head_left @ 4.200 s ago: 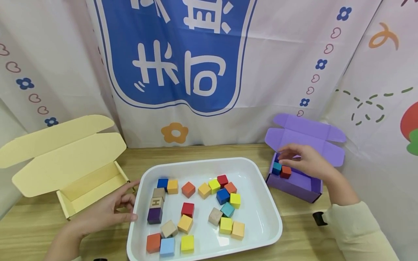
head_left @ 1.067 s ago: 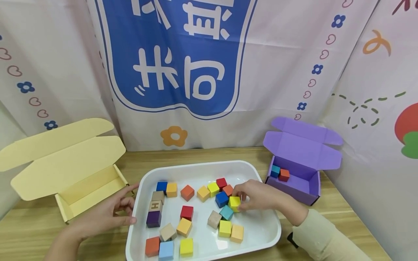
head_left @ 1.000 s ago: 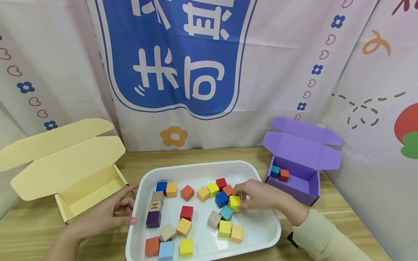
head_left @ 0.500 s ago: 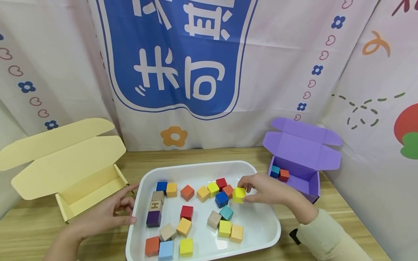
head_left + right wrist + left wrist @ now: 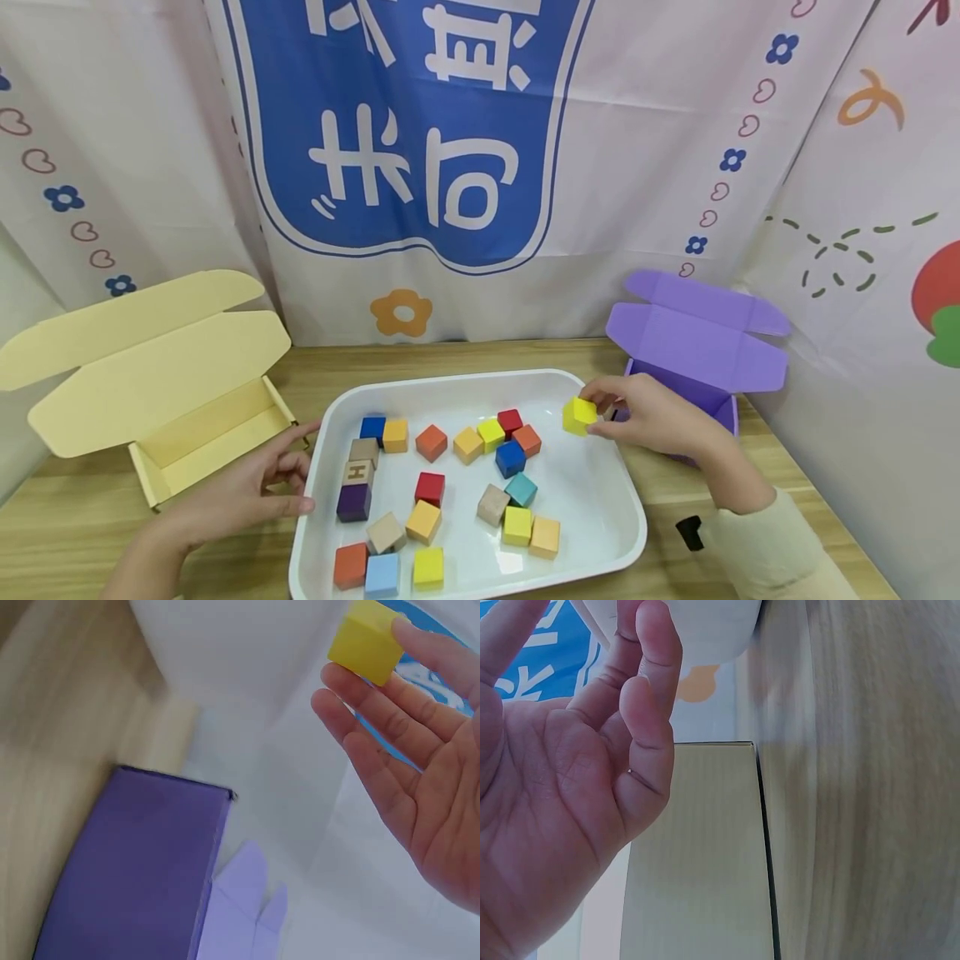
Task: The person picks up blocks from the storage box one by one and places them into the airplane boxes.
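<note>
My right hand pinches a yellow cube between thumb and fingertips, over the right rim of the white tray. The right wrist view shows the same yellow cube at the fingertips. Several coloured wooden cubes lie in the tray, among them a dark blue cube, a teal cube and a purple cube. My left hand lies at the tray's left rim, holding nothing, its fingers loosely bent. The open purple box stands behind my right hand, which hides most of its inside.
An open yellow box stands at the left, its lid folded back. The wooden table ends at a printed cloth hung behind it. A black strap piece shows near my right sleeve.
My right hand left the purple box, took the yellow cube beside the dark blue and teal ones, and lifted it right and back to the tray rim. My left hand stayed put.
</note>
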`<state>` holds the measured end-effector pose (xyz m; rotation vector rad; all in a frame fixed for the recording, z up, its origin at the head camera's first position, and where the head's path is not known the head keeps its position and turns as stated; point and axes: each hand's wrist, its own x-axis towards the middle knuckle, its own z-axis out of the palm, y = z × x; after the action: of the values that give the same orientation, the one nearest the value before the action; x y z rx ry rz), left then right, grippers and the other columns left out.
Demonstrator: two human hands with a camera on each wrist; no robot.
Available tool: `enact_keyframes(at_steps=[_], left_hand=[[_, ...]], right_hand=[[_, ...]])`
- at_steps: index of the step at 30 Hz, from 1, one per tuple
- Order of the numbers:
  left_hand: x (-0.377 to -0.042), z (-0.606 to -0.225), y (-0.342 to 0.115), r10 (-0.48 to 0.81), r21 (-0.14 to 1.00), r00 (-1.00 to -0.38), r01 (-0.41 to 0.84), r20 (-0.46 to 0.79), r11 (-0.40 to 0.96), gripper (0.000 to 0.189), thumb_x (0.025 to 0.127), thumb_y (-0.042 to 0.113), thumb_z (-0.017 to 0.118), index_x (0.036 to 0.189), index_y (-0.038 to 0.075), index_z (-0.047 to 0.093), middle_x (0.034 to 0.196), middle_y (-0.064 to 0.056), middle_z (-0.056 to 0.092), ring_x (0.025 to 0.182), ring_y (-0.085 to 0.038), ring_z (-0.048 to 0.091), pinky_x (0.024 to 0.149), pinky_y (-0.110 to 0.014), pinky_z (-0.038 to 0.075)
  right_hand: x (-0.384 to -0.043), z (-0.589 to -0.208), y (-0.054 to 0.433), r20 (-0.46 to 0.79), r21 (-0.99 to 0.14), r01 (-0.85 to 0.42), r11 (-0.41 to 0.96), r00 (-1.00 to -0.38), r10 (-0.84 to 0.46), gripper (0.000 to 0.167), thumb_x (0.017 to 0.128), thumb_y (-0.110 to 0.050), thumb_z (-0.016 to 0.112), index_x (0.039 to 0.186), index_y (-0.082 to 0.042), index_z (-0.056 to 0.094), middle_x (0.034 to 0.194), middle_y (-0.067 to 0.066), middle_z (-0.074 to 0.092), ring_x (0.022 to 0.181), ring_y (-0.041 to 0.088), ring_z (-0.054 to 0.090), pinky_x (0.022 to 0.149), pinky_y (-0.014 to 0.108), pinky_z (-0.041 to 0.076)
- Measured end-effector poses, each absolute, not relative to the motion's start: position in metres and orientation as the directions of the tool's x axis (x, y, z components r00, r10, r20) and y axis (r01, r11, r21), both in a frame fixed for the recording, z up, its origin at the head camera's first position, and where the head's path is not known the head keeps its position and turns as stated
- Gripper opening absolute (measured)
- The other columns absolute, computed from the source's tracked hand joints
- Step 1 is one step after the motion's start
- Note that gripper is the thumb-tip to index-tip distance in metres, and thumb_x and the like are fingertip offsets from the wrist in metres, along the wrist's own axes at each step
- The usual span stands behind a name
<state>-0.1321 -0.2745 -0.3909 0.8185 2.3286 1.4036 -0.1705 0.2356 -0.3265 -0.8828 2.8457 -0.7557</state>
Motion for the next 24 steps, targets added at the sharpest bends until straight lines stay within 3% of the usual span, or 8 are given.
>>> enact_keyframes(at_steps=[14, 24], left_hand=[[-0.132, -0.39, -0.277, 0.603, 0.875, -0.797, 0.311, 0.027, 0.372, 0.086, 0.093, 0.009, 0.068, 0.154, -0.006, 0.01, 0.102, -0.006, 0.067, 0.091, -0.01, 0.061, 0.077, -0.022, 0.051], [-0.132, -0.39, -0.275, 0.597, 0.873, -0.802, 0.3, 0.013, 0.384, 0.087, 0.093, 0.011, 0.069, 0.154, -0.006, 0.01, 0.103, -0.007, 0.068, 0.092, -0.009, 0.062, 0.078, -0.021, 0.051]], right_hand=[[-0.164, -0.323, 0.267, 0.283, -0.531, -0.538, 0.655, -0.841, -0.461, 0.026, 0.085, -0.014, 0.079, 0.109, -0.009, 0.07, 0.094, -0.005, 0.07, 0.084, 0.003, 0.062, 0.078, 0.023, 0.055], [-0.161, -0.321, 0.293, 0.258, -0.541, -0.432, 0.721, -0.902, -0.346, 0.023, 0.09, -0.013, 0.074, 0.111, -0.007, 0.068, 0.101, 0.002, 0.072, 0.089, -0.001, 0.063, 0.082, 0.024, 0.056]])
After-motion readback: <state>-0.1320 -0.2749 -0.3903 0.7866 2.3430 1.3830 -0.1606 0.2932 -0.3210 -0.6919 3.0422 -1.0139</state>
